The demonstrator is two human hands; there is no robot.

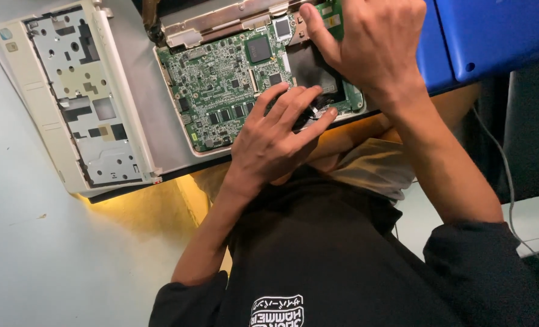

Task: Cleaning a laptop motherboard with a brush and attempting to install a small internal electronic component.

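An opened white laptop base [178, 158] lies on my lap with its green circuit board [221, 79] bare. My left hand [272, 142] rests flat on the board's near right corner, fingers spread, their tips at a small silver part beside a black patch [312, 69]. My right hand [372, 42] hovers over the board's right end. Its thumb points onto the upper edge near a small chip, and its fingers run out of the top of the frame. Nothing shows in either hand.
A removed white cover panel [78, 97] with a grey metal inner face lies to the left, joined to the base. A blue plastic object [493, 30] sits at the top right. A thin white cable [508, 181] hangs at the right. A pale surface [39, 260] fills the left.
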